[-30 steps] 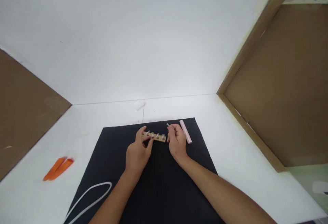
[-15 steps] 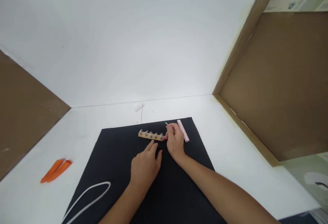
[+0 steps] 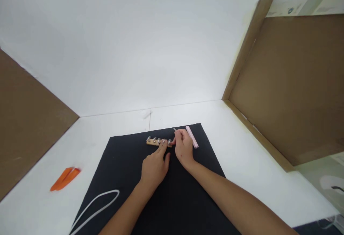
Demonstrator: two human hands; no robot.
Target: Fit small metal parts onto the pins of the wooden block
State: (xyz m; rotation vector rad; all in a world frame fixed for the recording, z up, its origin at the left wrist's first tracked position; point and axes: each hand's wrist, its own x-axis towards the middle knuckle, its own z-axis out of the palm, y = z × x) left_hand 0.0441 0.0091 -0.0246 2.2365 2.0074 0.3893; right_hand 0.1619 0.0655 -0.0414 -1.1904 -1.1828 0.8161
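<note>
A short wooden strip (image 3: 152, 142) carrying several small shiny metal pieces lies near the back of a black mat (image 3: 126, 170). The fingertips of my left hand (image 3: 154, 167) rest on the strip's right half, partly covering it; the fingers are stretched out and the thumb stands apart. My right hand (image 3: 184, 149) is closed at the strip's right end, gripping a thin, light-coloured stick (image 3: 175, 129) whose tip pokes out above the fingers. The rest of the stick is hidden in the hand. Just right of that hand, a pale pink tube (image 3: 191, 136) lies on the mat.
A white cable loop (image 3: 107, 192) crosses the mat's left front. Orange material (image 3: 65, 178) sits on the white table at left. Brown panels (image 3: 290, 84) border both sides, with a white wall (image 3: 150, 48) behind.
My left hand has moved up and forward, so its fingertips now lie on the wooden strip. My right hand stays by the strip's right end with the stick. The view has shifted slightly.
</note>
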